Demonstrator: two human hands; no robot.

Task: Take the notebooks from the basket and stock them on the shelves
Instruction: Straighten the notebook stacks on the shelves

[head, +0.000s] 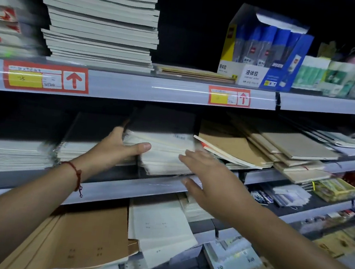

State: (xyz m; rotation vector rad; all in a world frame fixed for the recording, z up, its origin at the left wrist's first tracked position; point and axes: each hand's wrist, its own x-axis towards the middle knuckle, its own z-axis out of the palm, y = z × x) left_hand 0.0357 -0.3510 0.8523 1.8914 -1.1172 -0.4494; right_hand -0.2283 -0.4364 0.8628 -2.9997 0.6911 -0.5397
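White wrapped notebook stack [165,153]; left hand [115,147] grips edge

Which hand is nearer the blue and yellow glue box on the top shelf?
Right. The right hand lies below the glue box; the left hand is farther left.

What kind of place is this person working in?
Most likely a stationery shop aisle: tiered shelves with red price labels on the edges, tall stacks of notebooks, and a display box of liquid glue.
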